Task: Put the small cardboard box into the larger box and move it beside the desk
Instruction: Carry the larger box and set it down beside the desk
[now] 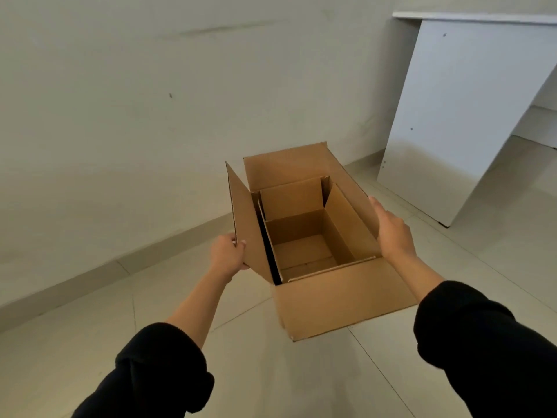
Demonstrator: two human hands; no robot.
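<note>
Larger box (340, 300), open side up, all four flaps spread, held above tiled floor (271, 381) at scene centre; long axis running near to far, tilted slightly toward the left. Small cardboard box (304, 251) seated inside, likewise open upward, long axis parallel to the larger one, pressed toward the right wall with a dark gap along its left side. Left hand (227, 254) clamped on the left flap, thumb inside, fingers outside. Right hand (391, 230) laid flat against the right flap's outer face, fingers together. White desk (458, 116) far right, against wall (150, 101), well apart from the boxes.
</note>
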